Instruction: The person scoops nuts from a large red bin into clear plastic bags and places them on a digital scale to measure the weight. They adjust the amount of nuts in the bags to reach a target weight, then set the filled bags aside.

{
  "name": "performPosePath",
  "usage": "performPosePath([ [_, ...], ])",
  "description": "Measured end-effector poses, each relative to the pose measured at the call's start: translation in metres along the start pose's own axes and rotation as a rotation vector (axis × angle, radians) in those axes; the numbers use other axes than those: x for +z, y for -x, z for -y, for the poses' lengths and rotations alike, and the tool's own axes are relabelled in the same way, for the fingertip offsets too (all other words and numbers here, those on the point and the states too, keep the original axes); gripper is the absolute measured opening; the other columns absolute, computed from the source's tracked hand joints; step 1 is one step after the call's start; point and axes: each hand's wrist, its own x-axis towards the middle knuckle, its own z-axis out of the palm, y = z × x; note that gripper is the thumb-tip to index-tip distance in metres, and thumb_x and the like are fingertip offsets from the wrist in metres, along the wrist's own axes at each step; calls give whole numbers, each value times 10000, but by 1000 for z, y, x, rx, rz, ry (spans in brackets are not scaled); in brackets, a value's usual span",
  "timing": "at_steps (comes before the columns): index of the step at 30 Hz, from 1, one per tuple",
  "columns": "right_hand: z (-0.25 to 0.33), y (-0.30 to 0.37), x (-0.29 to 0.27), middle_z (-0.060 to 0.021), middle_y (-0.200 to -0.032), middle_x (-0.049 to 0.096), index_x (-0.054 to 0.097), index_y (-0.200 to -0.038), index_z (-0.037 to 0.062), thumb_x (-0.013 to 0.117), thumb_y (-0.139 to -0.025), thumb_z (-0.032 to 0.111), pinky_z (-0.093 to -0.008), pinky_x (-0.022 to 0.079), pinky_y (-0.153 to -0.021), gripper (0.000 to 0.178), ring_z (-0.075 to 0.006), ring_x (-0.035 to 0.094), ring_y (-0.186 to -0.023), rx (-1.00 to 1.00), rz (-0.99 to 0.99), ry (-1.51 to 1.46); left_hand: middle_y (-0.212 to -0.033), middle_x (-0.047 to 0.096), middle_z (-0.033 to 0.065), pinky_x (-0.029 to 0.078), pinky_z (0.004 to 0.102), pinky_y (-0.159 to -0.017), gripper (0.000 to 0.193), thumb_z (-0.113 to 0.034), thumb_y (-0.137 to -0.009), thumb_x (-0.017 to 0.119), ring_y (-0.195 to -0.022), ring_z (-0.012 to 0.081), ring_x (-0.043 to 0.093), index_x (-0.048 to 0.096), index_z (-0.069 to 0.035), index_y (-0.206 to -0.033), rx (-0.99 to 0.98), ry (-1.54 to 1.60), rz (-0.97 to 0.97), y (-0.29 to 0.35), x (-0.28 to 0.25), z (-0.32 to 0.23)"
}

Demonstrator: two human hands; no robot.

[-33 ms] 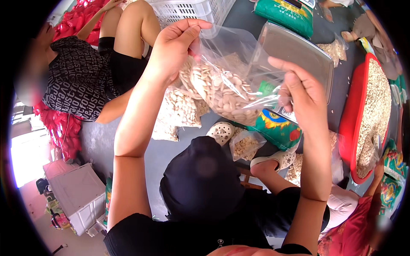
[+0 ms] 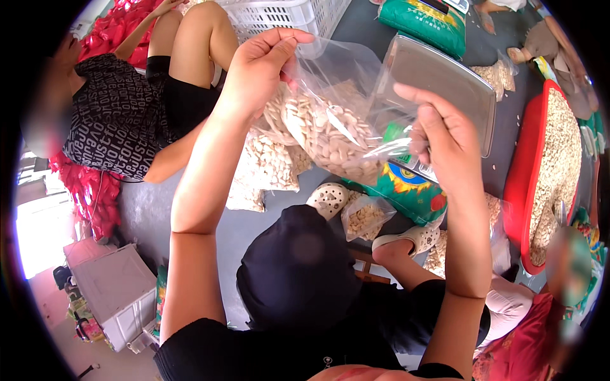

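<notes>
A clear plastic bag (image 2: 343, 60) hangs in front of me, its lower part filled with flat pale seeds (image 2: 346, 140) that look like pumpkin seeds. My left hand (image 2: 262, 66) pinches the upper left corner between thumb and fingers. At the opposite edge my right hand (image 2: 448, 136) has thumb and curled fingers closed on the plastic, while its index finger stretches out. Behind the bag lies a scale with a metal platform (image 2: 448, 89), partly covered by the bag and my right hand. Other filled seed bags (image 2: 270, 162) rest beyond my left forearm.
A red tray (image 2: 516, 216) heaped with small pale seeds stands at right. Green printed sacks (image 2: 426, 28) and a white plastic crate (image 2: 279, 16) lie at the far side. A small seed bag (image 2: 365, 217) sits between my clogs (image 2: 328, 199). A person in black (image 2: 121, 120) sits at left.
My right hand has shifted very slightly left with the bag's edge. At far right, a blurred green thing now shows beside the red tray. My left hand stays in place.
</notes>
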Motion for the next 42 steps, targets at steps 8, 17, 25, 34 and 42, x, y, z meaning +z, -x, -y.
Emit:
performPosePath([
  [8,-40,-128,16,-48,-704,635,603,-1140,74,530,-911,138,-262,462,-618,249,-123,582,-629,-125,-177,212,-695,528,-19,452,211,-596,216,-102,-954,474,-618,78,543,654,-24,-1044,139,-63,-322,-74,-8,28],
  [17,-154,-236,14,-175,-894,669,585,-1110,69,605,-838,166,-387,513,-728,289,-288,661,-806,249,-272,494,-634,640,102,491,312,-539,256,-125,-892,472,-564,167,629,697,-12,-937,-281,-349,-222,-150,-25,208],
  [25,-62,-69,-25,-15,-795,603,610,-1075,63,502,-920,72,-243,456,-605,189,-85,552,-641,101,299,287,-926,608,71,520,278,-539,337,-170,-893,540,-678,148,620,542,-72,-1216,-444,-82,-220,-94,-25,282],
  [34,-51,93,-268,41,-795,556,610,-1102,77,538,-900,181,-206,421,-522,239,-58,504,-634,460,-412,688,-720,554,-19,380,182,-528,173,-73,-916,516,-584,38,477,649,-12,-1008,-388,-185,370,69,41,188],
  [42,-189,218,-228,-176,-1077,632,572,-1159,14,549,-815,541,-408,496,-777,630,-317,624,-958,1454,355,1159,-817,607,18,452,261,-684,177,-89,-872,561,-733,107,545,652,-44,-1017,-365,-409,940,97,140,156],
])
